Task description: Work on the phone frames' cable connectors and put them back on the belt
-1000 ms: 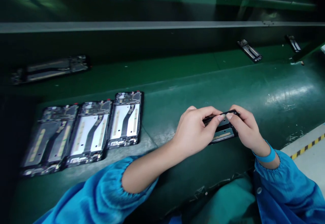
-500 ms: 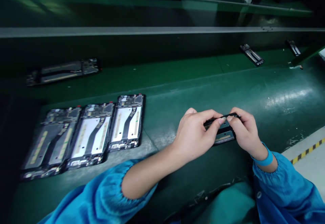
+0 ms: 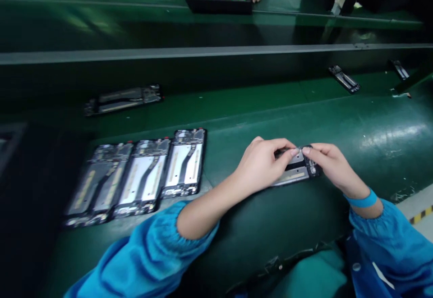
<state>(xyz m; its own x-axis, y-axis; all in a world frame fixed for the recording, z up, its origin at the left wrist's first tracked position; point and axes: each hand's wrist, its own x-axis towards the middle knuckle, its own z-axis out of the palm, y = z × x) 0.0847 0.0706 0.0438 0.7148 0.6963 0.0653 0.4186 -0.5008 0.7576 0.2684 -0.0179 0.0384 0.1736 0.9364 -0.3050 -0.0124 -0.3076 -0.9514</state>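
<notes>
Smooth metal-look phone (image 3: 291, 177), glossy green worktop (image 3: 372, 129).

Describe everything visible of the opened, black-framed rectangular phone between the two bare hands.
The phone shows grey, metal-looking panels, a dark lengthwise band, a pale strip and small parts at its right end. It appears to lie inside-up, roughly left to right, on the dark green tabletop. The bare left hand hides much of its left end; that hand and the bare right hand touch it near its far edge.

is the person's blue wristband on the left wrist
No, the blue wristband circles the right wrist, while the left wrist is bare.
</notes>
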